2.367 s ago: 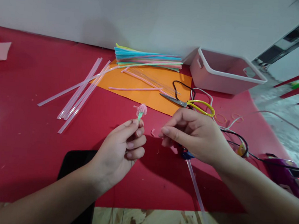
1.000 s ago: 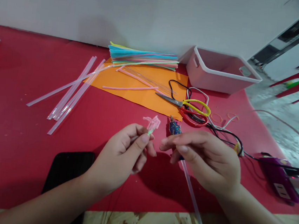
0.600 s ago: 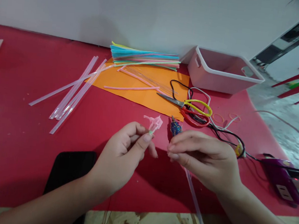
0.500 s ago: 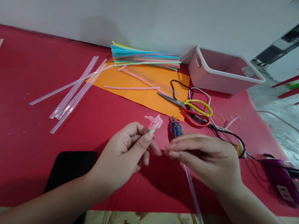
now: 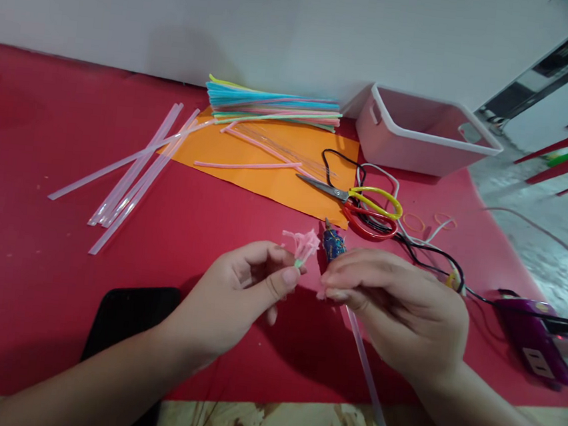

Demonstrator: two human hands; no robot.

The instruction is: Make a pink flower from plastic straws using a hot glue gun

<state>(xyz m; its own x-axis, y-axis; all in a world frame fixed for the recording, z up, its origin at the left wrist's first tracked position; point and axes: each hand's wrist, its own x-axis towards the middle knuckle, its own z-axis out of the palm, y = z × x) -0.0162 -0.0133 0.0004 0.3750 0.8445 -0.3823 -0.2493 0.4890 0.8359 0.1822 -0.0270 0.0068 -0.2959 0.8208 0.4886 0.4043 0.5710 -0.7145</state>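
Between the thumb and fingers of my left hand is a small pink flower-like piece with a green base, its loose ends pointing up. My right hand pinches a small pink scrap at its fingertips, a short gap to the right of that piece. Just behind my right fingers lies a dark blue hot glue gun with its nozzle pointing away. A clear glue stick runs from under my right hand toward the table's front edge.
Scissors lie on orange paper, near pipe cleaners. Glue sticks and a phone are left. A pink bin, cables and a purple power strip stand right.
The pink flower-like piece has moved slightly right and down with my left hand and shows fuller. A pink scrap now shows at my right fingertips. The view has shifted slightly.
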